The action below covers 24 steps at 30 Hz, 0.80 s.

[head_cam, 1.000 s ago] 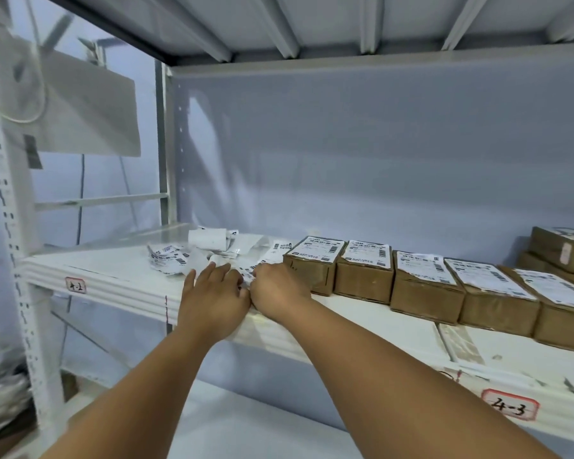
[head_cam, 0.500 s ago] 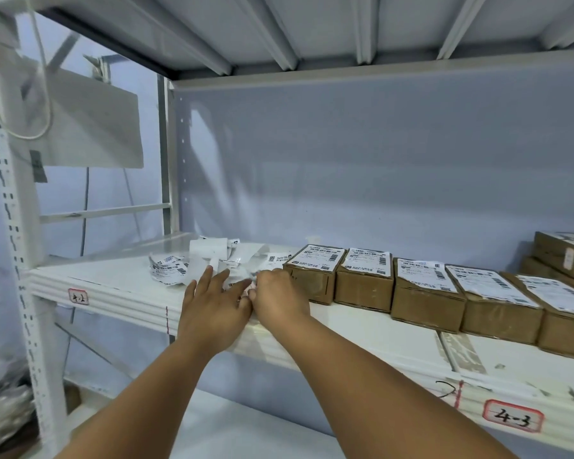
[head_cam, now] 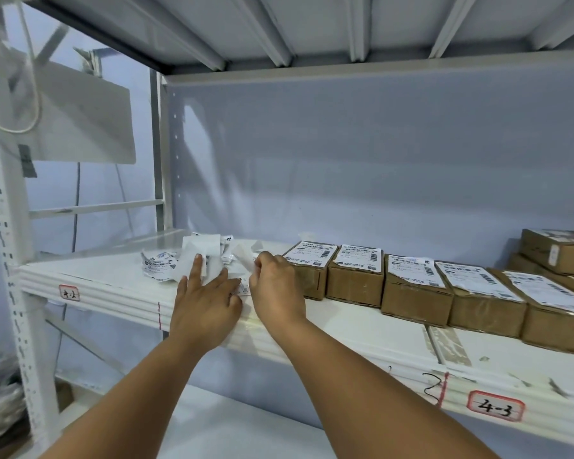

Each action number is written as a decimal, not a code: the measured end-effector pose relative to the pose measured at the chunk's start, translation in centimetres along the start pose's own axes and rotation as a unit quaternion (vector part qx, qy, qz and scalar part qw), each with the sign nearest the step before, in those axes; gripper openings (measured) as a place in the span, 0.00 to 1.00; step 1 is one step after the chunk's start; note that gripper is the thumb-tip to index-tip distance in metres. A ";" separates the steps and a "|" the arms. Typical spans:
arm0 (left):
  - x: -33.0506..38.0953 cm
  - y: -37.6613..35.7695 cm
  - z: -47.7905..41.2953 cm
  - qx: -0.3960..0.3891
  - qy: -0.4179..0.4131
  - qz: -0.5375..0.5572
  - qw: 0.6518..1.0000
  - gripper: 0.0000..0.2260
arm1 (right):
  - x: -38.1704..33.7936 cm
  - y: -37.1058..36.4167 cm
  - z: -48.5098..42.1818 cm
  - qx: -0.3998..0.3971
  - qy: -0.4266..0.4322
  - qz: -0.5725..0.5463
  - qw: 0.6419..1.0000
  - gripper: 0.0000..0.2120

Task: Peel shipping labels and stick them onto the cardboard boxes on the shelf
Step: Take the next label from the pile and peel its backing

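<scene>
**Label [head_cam: 245,288]: at the front of the shelf [head_cam: 345,329], between your hands, left of the boxes [head_cam: 355,279].**
Your right hand [head_cam: 274,289] is curled and pinches the label's edge. Your left hand [head_cam: 206,299] lies with straight fingers, pressing the sheet flat and grasping nothing. Risks: pull sharply and the label may tear or fold onto itself; ease the left hand off and the sheet may lift with it. Around: loose scraps [head_cam: 199,256] lie under and behind your left fingers. The nearest box sits just beside your right hand. The row's boxes already carry labels.
</scene>
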State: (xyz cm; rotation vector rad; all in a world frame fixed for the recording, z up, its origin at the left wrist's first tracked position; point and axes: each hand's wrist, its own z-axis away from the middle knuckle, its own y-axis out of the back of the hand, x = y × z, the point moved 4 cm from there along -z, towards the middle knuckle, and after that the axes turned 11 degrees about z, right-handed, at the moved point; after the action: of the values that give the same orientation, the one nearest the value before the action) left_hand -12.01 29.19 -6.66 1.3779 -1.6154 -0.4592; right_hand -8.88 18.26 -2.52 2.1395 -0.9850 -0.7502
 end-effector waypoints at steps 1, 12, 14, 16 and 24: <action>0.0 0.1 0.2 -0.002 0.001 0.004 1.000 0.30 | 0.0 -0.1 0.1 -0.003 0.005 0.008 1.000 0.10; -0.7 1.8 0.3 0.167 0.034 0.173 0.970 0.25 | -0.2 -1.3 -0.1 -0.104 0.038 0.083 0.990 0.12; -0.7 2.7 0.4 0.224 0.035 0.200 0.953 0.24 | -0.3 -1.7 -0.3 -0.118 0.043 0.089 0.988 0.14; -0.8 3.8 0.4 0.282 0.031 0.243 0.928 0.23 | -0.3 -2.0 -0.5 -0.128 0.045 0.107 0.985 0.16; -1.3 6.1 0.4 0.366 0.189 0.397 0.820 0.13 | -0.4 -1.2 -0.3 -0.074 0.063 0.089 0.991 0.18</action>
State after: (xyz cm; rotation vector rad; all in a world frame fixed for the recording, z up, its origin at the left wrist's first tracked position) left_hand -15.84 32.08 -2.72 1.0372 -1.9009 0.9690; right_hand -8.37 19.31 -3.16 1.9171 -1.0064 -0.5761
